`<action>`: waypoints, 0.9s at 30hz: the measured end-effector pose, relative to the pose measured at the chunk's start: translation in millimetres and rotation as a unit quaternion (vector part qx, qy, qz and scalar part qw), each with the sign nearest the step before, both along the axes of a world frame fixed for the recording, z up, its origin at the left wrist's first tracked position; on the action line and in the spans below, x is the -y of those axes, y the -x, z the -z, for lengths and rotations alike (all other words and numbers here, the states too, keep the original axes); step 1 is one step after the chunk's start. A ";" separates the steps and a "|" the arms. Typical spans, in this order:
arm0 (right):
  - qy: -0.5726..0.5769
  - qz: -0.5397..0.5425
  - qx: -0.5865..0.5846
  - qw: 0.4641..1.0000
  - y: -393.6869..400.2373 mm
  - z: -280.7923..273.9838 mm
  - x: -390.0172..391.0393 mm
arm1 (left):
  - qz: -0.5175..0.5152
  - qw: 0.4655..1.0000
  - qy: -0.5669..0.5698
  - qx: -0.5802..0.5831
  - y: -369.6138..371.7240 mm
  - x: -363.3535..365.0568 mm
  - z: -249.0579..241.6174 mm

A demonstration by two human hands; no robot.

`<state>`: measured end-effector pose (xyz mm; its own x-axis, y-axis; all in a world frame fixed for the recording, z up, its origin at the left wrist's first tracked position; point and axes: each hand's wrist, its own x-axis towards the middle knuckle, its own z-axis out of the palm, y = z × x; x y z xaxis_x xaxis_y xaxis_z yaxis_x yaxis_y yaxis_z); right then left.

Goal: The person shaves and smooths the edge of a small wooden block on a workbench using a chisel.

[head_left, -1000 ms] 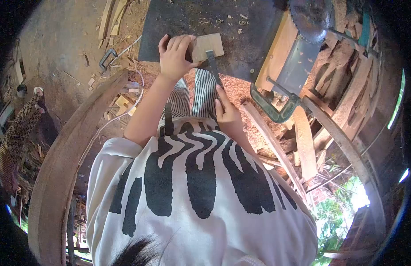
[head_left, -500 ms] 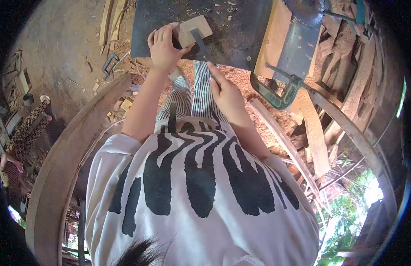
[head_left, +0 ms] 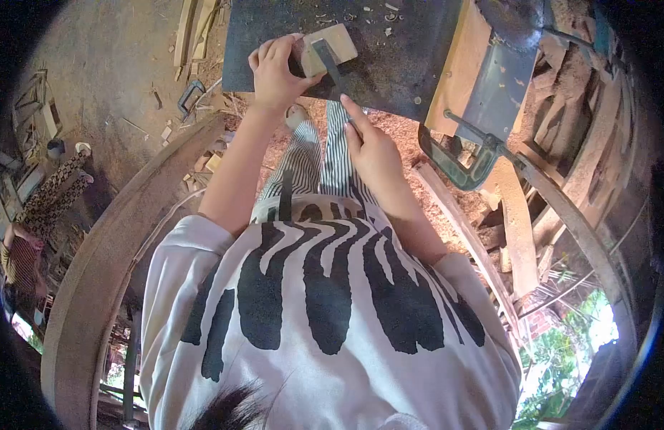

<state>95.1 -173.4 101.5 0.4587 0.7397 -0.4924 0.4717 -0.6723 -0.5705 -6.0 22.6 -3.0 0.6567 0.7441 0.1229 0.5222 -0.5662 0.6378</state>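
Your left hand (head_left: 275, 72) is pressing the small wood block (head_left: 330, 46) flat onto the dark counter (head_left: 389, 64) to steady it; your right hand (head_left: 371, 147) is gripping a chisel (head_left: 330, 64), its blade lying across the block's near edge.

Count: 2 hands, left hand (head_left: 276, 72) and right hand (head_left: 373, 150). 1 small wood block (head_left: 333, 44), 1 chisel-like tool (head_left: 330, 66), 1 dark worktop (head_left: 389, 50). 2 metal clamps: 1 big green clamp (head_left: 457, 161), 1 small clamp (head_left: 189, 97) on ground. 1 other person (head_left: 31, 215) at left.
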 end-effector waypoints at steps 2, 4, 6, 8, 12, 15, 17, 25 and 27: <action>-0.037 0.003 0.010 0.999 6.8 4.7 -1.4 | -0.002 1.000 0.009 0.003 -0.9 -0.7 3.0; -0.015 0.031 -0.008 0.999 18.9 -1.3 -6.2 | -0.007 1.000 0.003 0.004 -2.9 0.3 0.8; -0.011 0.034 -0.005 0.999 23.9 -8.2 -16.2 | -0.019 1.000 -0.009 0.000 -6.1 1.0 -1.1; -0.005 0.034 0.008 0.999 30.2 -6.1 -22.2 | -0.030 0.999 -0.023 -0.007 -8.8 2.5 -4.3; -0.020 0.037 0.006 0.999 26.0 -5.1 -25.7 | -0.065 0.998 -0.024 -0.007 -13.5 3.9 -3.9; -0.015 0.012 0.019 1.000 8.2 3.0 -21.7 | -0.065 0.998 0.000 -0.009 -12.5 2.4 -1.7; -0.005 -0.031 -0.011 0.999 -24.0 3.7 -16.6 | -0.060 0.998 0.018 -0.002 -8.7 -2.8 2.6; -0.035 -0.041 -0.016 0.998 -46.4 4.5 -26.3 | 0.025 0.998 0.052 -0.006 2.4 -11.4 -6.1; -0.022 0.002 -0.024 0.999 -41.5 3.9 -49.2 | 0.021 0.998 0.057 -0.007 2.9 7.7 -7.5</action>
